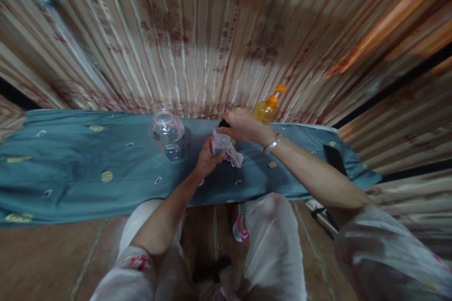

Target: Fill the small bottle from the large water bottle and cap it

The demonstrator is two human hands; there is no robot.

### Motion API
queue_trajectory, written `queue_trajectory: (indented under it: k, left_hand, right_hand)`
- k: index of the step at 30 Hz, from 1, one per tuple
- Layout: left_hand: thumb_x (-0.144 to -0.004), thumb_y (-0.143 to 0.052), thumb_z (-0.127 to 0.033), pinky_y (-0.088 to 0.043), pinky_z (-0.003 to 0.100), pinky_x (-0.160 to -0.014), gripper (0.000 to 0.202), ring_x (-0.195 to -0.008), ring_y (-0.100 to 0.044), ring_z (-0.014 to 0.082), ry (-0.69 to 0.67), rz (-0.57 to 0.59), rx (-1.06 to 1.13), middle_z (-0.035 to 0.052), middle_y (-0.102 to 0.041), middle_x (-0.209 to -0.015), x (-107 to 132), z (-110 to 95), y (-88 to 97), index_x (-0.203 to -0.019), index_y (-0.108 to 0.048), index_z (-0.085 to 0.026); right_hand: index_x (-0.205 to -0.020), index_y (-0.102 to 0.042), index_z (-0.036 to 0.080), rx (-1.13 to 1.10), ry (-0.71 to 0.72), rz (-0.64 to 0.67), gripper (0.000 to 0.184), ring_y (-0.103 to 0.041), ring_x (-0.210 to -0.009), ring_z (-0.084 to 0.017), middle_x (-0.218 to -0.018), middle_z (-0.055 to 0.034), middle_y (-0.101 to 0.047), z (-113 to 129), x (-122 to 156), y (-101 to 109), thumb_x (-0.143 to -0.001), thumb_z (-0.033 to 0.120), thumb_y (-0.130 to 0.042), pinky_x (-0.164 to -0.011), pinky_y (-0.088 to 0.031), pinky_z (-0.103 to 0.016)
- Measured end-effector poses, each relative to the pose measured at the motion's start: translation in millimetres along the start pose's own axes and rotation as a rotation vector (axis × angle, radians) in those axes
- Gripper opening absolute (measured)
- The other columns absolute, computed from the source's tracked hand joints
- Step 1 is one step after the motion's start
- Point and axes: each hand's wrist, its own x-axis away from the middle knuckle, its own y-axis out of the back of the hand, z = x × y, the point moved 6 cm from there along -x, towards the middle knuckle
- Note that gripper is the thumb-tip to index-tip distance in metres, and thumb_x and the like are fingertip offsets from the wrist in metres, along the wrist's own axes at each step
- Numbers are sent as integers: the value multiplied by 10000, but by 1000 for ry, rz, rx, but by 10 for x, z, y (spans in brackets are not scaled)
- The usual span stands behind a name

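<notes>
My left hand (206, 156) is closed around a small clear container (221, 143) with a pale cloth (233, 156) hanging from it, held just above the teal cloth-covered table (70, 169). My right hand (240, 125) is closed over the top of the same container, with a dark cap or lid partly showing under the fingers. A silver bracelet (272, 144) sits on my right wrist. A clear glass jar (169, 137) stands upright a little to the left of my hands.
An orange-yellow pump bottle (267, 107) stands behind my right hand near the striped curtain (212, 33). A dark flat object (334, 159) lies at the table's right end. My knees and a shoe (240, 230) are below the table's front edge.
</notes>
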Motion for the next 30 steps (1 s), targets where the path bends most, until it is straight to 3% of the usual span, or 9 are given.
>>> queue_trajectory:
  k: [6,12,18,21,25,27,30]
  left_hand:
    - [-553,-865,-276,-474,444,-1011,863,-1111,-619,258,-28,-35,-79,100,-629,-1233,22,-75,14,-1315,-464,-219]
    - [-548,-861,-282,-476,441,-996,866,-1121,-608,265,-31,-33,-95,103,-620,-1238,21,-80,8,-1314,-463,-216]
    - [-544,-871,-291,-491,425,-962,839,-1059,-623,249,-36,-27,-91,90,-637,-1170,16,-68,17,-1289,-493,-208]
    - [-540,-875,-298,-482,433,-981,860,-1071,-620,245,-43,-29,-78,92,-628,-1180,10,-64,17,-1298,-481,-200]
    - [-527,-880,-271,-437,468,-1049,841,-1187,-566,271,-54,-39,-46,98,-609,-1232,6,-79,6,-1271,-492,-209]
    - [-518,-878,-233,-435,474,-1053,807,-1234,-537,290,-50,-33,-21,100,-607,-1250,7,-87,-4,-1238,-513,-220]
    - [-503,-863,-178,-472,463,-1007,827,-1242,-535,303,-21,-3,23,98,-612,-1249,10,-83,-19,-1247,-506,-230]
  right_hand:
    - [-1145,-613,104,-79,-129,-66,526,-685,-876,-260,-945,-147,-739,-97,136,-136,-919,575,-558,-685,-402,-291]
    - [-1115,-644,150,-304,-99,-164,389,-658,-903,-202,-1028,-98,-726,-136,115,-212,-902,475,-632,-736,-402,-264]
    - [-938,-698,161,-499,-178,-169,253,-607,-740,-139,-809,-6,-694,-176,26,-345,-906,400,-619,-653,-360,-235]
    - [-935,-680,159,-537,-218,-253,269,-619,-772,-152,-838,-22,-694,-165,62,-415,-915,413,-593,-686,-388,-245]
    - [-1147,-598,166,-618,-272,-350,425,-661,-876,-204,-972,-65,-709,-78,192,-561,-866,482,-642,-758,-458,-289]
    - [-1211,-557,167,-617,-333,-350,554,-675,-918,-235,-1017,-93,-710,-13,257,-654,-812,528,-689,-780,-486,-317]
    - [-1183,-567,170,-535,-403,-325,562,-675,-984,-269,-1087,-130,-698,97,301,-734,-780,535,-712,-839,-506,-354]
